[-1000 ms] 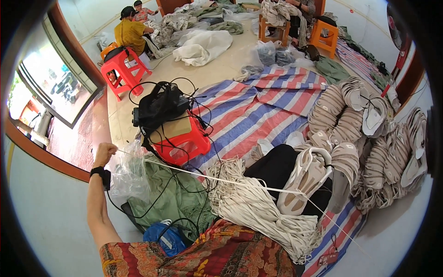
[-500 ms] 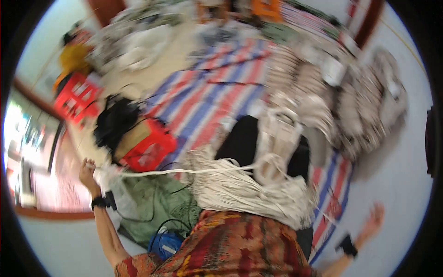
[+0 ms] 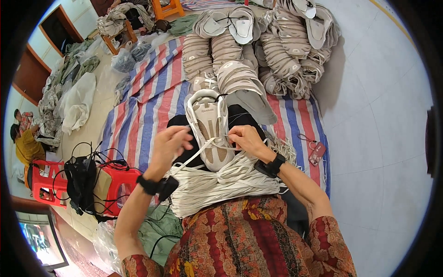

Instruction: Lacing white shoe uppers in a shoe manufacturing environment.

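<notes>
A beige and white shoe upper (image 3: 210, 117) lies across my dark-clad lap, toe toward me. A white shoelace (image 3: 199, 151) crosses its front, one end trailing down to the left. My right hand (image 3: 247, 139) is closed in a pinch at the upper's right edge, on the lace by the eyelets. Just left of the upper, my left hand (image 3: 171, 147) is raised with loosely bent fingers, slightly apart; no lace shows in it. A thick bundle of white shoelaces (image 3: 203, 191) rests across my lap below the toe.
Stacked beige shoe uppers (image 3: 288, 44) stand ahead on a striped sheet (image 3: 147, 101). To the left are a red stool (image 3: 122, 187) and a black bag (image 3: 82, 182) with cables. A red phone-like object (image 3: 317, 153) lies at right. Another person (image 3: 26, 143) sits far left.
Both hands have come in from wide apart to the shoe upper. The lace stretched out to the left hand now hangs slack. The view has turned and shifted.
</notes>
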Demonstrator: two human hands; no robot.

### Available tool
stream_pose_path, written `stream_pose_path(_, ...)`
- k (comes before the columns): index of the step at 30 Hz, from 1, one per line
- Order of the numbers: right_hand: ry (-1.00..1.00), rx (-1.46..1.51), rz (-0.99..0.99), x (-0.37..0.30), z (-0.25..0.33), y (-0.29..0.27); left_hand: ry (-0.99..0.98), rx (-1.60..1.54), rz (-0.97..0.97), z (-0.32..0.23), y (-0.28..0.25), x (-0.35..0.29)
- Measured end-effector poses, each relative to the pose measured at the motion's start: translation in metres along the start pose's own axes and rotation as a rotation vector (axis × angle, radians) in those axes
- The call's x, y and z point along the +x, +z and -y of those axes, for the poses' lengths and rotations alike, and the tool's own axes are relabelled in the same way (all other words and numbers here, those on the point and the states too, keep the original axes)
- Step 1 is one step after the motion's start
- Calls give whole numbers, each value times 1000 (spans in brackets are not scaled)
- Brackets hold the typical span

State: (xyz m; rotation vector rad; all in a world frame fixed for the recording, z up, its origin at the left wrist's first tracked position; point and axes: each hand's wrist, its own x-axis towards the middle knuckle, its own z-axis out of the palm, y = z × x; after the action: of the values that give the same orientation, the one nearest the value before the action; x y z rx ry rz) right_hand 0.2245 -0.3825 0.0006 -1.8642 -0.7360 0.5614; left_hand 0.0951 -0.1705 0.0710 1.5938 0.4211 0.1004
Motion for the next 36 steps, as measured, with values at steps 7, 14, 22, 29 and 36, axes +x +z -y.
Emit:
stream_pose_path(7,-83,-85,-11,8,-1,10,74,33,150,37,48,41)
stream_pose_path(14,-58,-89,94,13,-4,2,339,650,178,30,52,47)
stream_pose_path(22,-35,-87,116,14,2,0,193,375,82,32,57,44)
stream_pose_path(29,-206,-370,88,25,13,4,62,176,159,40,56,46)
stream_pose_path(36,215,62,116,24,24,-7,98,6,-19,44,37,33)
